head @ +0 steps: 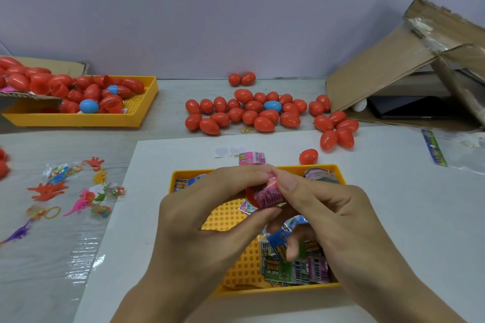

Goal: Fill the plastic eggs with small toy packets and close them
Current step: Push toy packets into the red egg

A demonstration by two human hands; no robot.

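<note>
My left hand (207,207) grips a light, slippery red egg half (251,195); my right hand (322,207) pinches a soft pink packet (269,193) into it by its rolled edge.

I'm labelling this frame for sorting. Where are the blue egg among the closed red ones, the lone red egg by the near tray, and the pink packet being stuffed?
blue egg (273,105), head view, its top side.
lone red egg (308,156), head view, its middle.
pink packet (267,193), head view, its printed side between the fingers.
</note>
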